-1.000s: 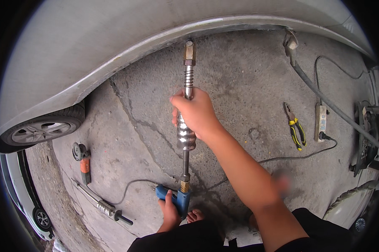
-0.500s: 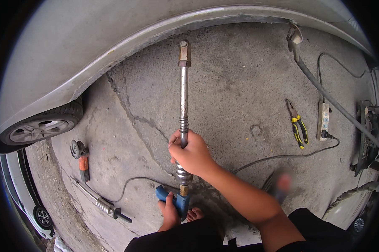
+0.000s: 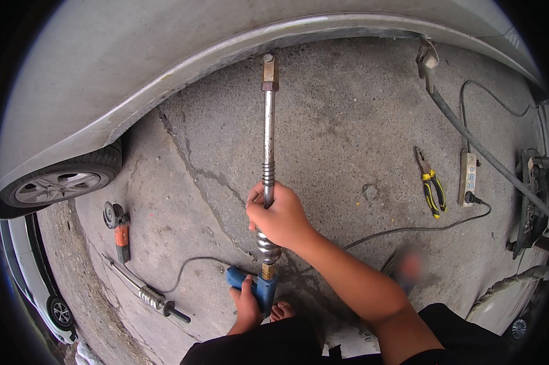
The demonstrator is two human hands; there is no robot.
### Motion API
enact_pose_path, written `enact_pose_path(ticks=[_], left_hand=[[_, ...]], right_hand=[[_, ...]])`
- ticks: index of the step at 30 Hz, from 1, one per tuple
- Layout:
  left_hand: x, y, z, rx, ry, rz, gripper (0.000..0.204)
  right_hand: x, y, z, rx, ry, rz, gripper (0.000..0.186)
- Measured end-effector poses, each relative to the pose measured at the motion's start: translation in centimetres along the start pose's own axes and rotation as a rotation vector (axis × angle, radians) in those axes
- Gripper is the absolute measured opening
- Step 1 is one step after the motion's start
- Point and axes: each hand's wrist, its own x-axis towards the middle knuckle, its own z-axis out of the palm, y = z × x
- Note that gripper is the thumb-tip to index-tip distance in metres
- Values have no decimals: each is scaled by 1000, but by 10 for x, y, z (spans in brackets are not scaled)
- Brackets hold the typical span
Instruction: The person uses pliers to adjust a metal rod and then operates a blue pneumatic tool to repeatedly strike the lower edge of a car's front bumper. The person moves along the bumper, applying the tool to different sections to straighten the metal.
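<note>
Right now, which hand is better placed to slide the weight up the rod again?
The right hand, probably: it already wraps the sliding weight on the rod. The left hand is occupied gripping the blue handle.

A long slide-hammer tool (image 3: pixel 267 146) is held nearly upright in the view, its bright steel shaft running from a brass-coloured tip (image 3: pixel 269 72), set against the lower edge of a grey car body panel (image 3: pixel 165 79), down to a blue handle (image 3: pixel 259 287). A ribbed silver sliding weight (image 3: pixel 266 240) sits low on the shaft, just above a brass fitting at the handle. A dark cable (image 3: pixel 195 264) trails from the handle across the concrete.
</note>
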Motion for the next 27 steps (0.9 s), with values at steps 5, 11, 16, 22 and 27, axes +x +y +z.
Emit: enact_pose_path(ticks=[5,11,16,22,27], left_hand=[[-2,1,-1,-6,-6,-7,51],[2,0,-2,7,-26,-29,48],[16,-11,-14,-151,-126,-87,57],[4,3,-4,-107,-44,-49,64],[-2,2,-6,-6,-10,-22,63]], right_hand=[[-1,-2,2,-2,6,10,9],[1,2,4,-35,28,5,9],[14,-21,2,-46,58,29,10],[51,-60,-6,99,100,1,9],[-9,6,10,62,90,59,18]])
